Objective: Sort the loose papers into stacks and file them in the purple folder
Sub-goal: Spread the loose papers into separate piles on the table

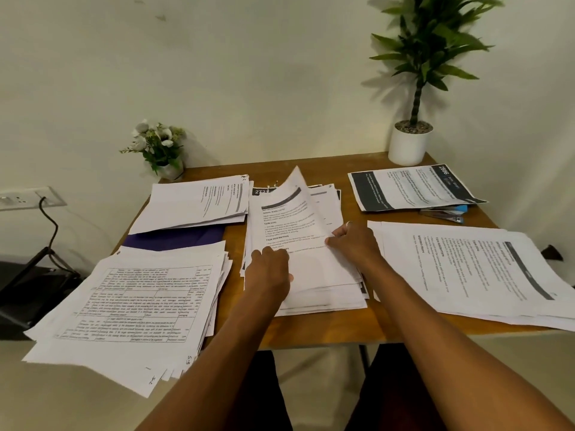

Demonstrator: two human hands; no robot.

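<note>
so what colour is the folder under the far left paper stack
The folder is purple, clearest in the head view.

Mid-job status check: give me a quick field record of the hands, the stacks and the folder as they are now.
left hand: rests on centre stack; finger pose unclear
right hand: pinches top sheet at its right edge; sheet's far end curls up
purple folder: far left, partly under far-left stack
near-left stack: untouched, overhangs table edge
near-right stack: untouched
far-right stack: untouched, dark-bordered sheet on top
</note>
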